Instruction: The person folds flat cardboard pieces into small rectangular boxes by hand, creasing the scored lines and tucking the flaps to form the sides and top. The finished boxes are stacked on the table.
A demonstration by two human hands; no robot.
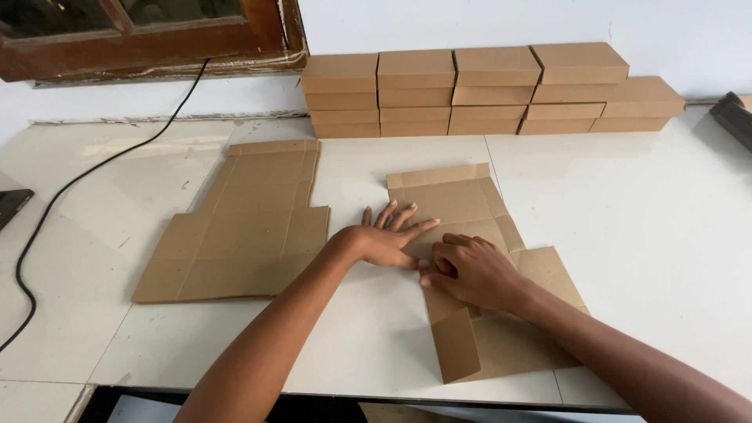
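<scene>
The fingers [403, 222] of the left hand [384, 239] are spread wide and laid flat on the left edge of a flat brown cardboard blank [462, 205]; nothing is gripped by them. The fingers [448, 258] of the right hand [470, 270] are curled down onto the same blank, just beside the left hand, and a fold line or flap appears to be pressed or pinched by them, though whether anything is truly held cannot be told. The blank is spread on the white counter [666, 235] near the middle, with a narrow flap reaching towards the near edge.

To the left, well apart from the hands, a second stack of unfolded cardboard blanks [243, 227] is laid flat on the counter. Against the white wall at the back, a row of finished brown boxes [486, 90] is stacked in layers, stepped lower at the right end. No labels can be made out on them. A black cable [70, 188] is trailed across the counter's left side from beneath a wooden window frame [157, 39]. A dark object [732, 117] is seen at the far right edge. Nothing is placed between the hands and the blank.
</scene>
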